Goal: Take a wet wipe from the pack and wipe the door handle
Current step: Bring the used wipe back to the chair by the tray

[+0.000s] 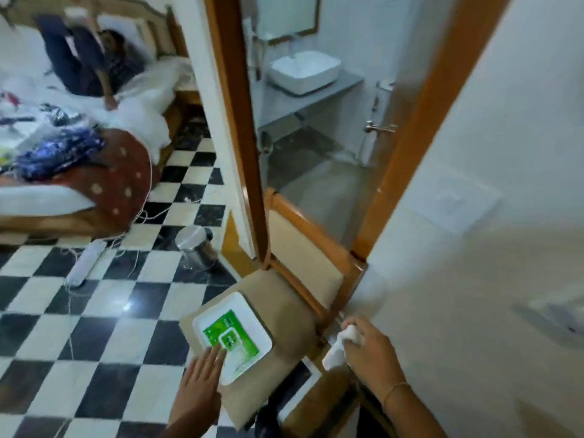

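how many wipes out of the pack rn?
1. One white wet wipe is bunched in the right hand, beside the chair. The left hand rests flat on the green pack on its tray; any wipes inside are hidden.

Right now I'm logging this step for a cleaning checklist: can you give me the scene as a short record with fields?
wipe pack: green wet wipe pack lying on a white tray
tray support: padded chair seat beside the doorway
left hand: left hand open, fingertips on the pack
right hand: right hand closed on a white wet wipe
door handle: metal door handle inside the bathroom, untouched
step status: wipe taken, wiping not yet begun
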